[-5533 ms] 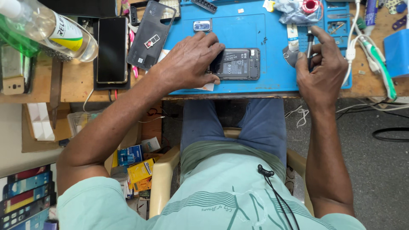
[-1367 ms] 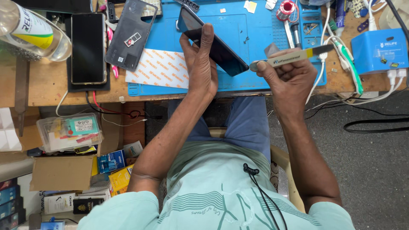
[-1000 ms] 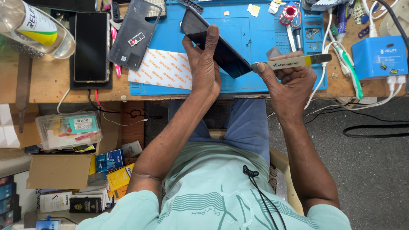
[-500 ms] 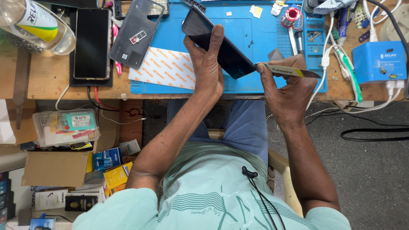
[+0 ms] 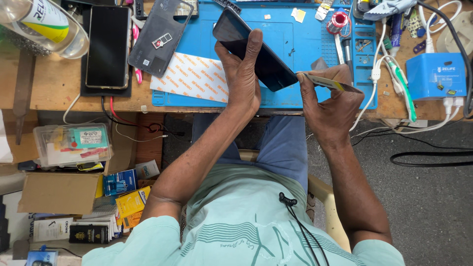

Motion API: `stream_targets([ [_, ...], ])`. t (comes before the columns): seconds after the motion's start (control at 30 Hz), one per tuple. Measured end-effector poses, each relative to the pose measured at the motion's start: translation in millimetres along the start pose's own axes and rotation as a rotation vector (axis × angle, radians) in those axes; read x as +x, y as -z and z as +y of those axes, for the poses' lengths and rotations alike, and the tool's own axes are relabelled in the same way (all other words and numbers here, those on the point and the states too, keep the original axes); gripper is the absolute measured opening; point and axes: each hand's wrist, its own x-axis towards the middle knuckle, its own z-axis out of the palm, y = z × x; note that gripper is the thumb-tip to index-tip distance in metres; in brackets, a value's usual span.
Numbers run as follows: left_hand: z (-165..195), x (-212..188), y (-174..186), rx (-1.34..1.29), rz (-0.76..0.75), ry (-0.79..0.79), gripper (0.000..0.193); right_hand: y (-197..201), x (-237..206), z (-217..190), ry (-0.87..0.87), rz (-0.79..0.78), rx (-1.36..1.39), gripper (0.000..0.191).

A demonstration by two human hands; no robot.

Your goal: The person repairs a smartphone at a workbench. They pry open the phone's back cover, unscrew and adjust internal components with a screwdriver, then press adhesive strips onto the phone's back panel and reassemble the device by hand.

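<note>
far left: clear bottle (image 5: 42, 27), dark phone (image 5: 108, 47) flat on bench | grey back cover (image 5: 158, 37) and patterned white sheet (image 5: 192, 76) on blue mat (image 5: 305, 44) | left hand (image 5: 241, 74) gripping tilted black phone (image 5: 253, 49) above mat | right hand (image 5: 327, 101) pinching thin card (image 5: 329, 82) against phone's lower end | far right: blue box (image 5: 436, 74)

Phone (image 5: 253, 54) is lifted over the mat (image 5: 300, 44), card (image 5: 327, 82) touching its right end. Left on the mat: a paper sheet (image 5: 189, 76), back cover (image 5: 160, 34) partly on it. Second phone (image 5: 107, 47) further left.
</note>
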Motion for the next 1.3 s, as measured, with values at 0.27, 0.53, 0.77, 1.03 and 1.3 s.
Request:
stream_targets([
  [0.27, -2, 2, 4, 0.015, -0.007, 0.008, 0.106, -5, -1, 6, 0.077, 0.019, -0.115, 0.016],
  [0.53, -1, 0, 2, -0.021, -0.014, -0.015, 0.103, -13, 1, 3, 0.097, 0.026, -0.05, 0.014],
  [0.77, 5, -1, 0, -0.049, -0.004, -0.004, 0.101, -28, 4, 0, 0.257, 0.091, -0.102, 0.018],
  [1.03, 7, 0, 0, -0.026, 0.021, -0.038, 0.096, -40, 7, 6, 0.39, 0.095, -0.142, 0.024],
  [1.3, 5, 1, 5, 0.009, 0.026, -0.051, 0.097, -48, 11, 13, 0.544, 0.106, -0.172, 0.026],
])
